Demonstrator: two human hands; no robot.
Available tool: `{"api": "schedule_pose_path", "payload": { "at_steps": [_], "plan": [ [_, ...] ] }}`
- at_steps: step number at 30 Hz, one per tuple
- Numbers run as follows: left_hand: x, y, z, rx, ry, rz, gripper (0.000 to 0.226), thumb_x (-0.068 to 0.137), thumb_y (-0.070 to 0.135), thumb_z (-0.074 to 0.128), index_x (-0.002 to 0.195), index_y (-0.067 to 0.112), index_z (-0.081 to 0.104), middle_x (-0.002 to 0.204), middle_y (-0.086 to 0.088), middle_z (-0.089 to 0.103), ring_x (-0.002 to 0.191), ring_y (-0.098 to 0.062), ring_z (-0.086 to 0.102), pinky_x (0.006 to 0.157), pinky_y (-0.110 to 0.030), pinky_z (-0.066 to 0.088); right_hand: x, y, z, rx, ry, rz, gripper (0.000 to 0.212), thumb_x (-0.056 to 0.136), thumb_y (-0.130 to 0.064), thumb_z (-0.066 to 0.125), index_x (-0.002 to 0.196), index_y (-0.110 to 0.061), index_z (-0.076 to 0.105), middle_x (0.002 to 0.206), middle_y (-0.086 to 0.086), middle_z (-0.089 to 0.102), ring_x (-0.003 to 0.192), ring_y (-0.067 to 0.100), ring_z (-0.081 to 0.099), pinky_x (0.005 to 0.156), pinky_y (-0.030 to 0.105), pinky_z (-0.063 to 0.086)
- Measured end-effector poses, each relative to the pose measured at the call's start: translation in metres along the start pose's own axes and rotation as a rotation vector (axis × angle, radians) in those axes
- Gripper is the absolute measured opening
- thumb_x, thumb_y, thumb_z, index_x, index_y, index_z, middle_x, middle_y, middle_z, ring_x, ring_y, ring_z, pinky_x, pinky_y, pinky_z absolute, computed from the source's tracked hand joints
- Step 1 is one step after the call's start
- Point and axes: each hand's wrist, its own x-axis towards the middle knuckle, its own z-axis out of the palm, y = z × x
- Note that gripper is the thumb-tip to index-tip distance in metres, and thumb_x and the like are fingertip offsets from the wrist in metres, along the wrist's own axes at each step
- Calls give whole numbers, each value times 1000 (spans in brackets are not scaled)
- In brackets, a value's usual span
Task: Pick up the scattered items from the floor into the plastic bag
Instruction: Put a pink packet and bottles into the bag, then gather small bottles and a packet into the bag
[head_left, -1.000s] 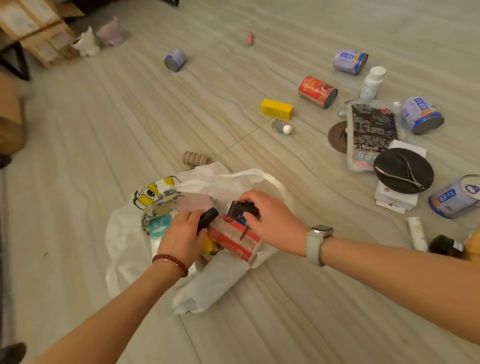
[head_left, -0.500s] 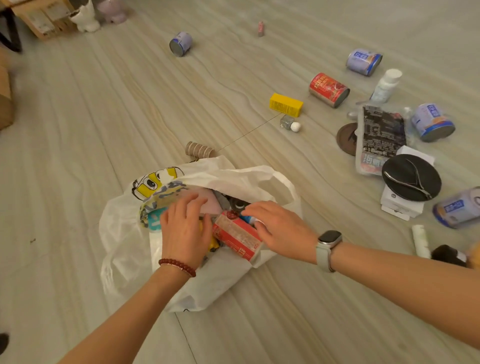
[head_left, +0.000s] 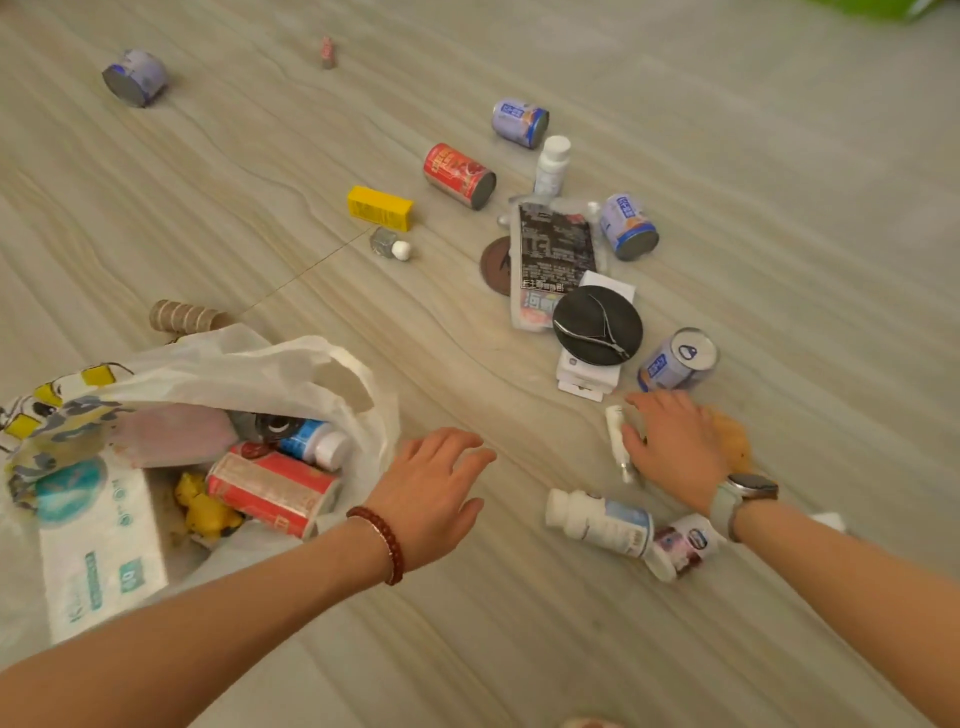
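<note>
Just right of the plastic bag (head_left: 249, 364), which lies slumped open on the floor (head_left: 779, 208) already part-filled, the left hand (head_left: 431, 493) hovers with fingers spread and holding nothing, while the right hand (head_left: 675, 447) comes down flat over a small white tube (head_left: 618, 441), fingers loose and not yet closed on it. That tube looks light, smooth and apt to roll, so a pinch across its middle seems best. The white bottle (head_left: 597, 519) lying beside the wrist looks rigid and easy to wrap round its body.
</note>
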Motion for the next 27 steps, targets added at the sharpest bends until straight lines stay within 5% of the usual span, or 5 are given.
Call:
{"api": "schedule_pose_path", "payload": {
  "at_steps": [6,12,18,25,27],
  "plan": [
    [58,45,27,-7,-316,69,59,89,40,45,140,16,25,146,-6,29,133,-24,28,104,-38,29,20,15,18,-225,-60,53,48,87,-51,41,114,-13,51,117,9,60,113,26,46,90,39,32],
    [74,82,66,-62,-435,117,75,82,41,59,141,13,21,146,-6,29,131,-25,29,103,-41,30,30,0,41,-239,-50,-90,38,88,-25,43,123,-12,42,114,10,63,111,29,47,91,39,31],
    [62,66,75,-201,-316,87,57,77,25,65,127,6,44,118,-19,53,101,-36,54,85,-42,42,26,-11,39,74,-33,-172,52,90,-20,41,140,-17,29,117,16,55,106,33,48,91,40,36],
    [-7,9,6,-440,-155,-233,62,68,46,60,120,19,40,111,6,49,93,-16,57,78,-24,47,15,-46,15,641,-66,-99,48,92,-14,40,139,-19,33,134,14,45,109,30,51,97,41,42],
    [-36,-13,-13,-455,-62,-325,60,64,48,63,114,20,44,102,10,49,89,-11,55,73,-13,42,11,-66,10,731,-134,-98,45,91,-13,43,135,-18,40,124,11,52,85,17,55,82,32,48]
  ]
}}
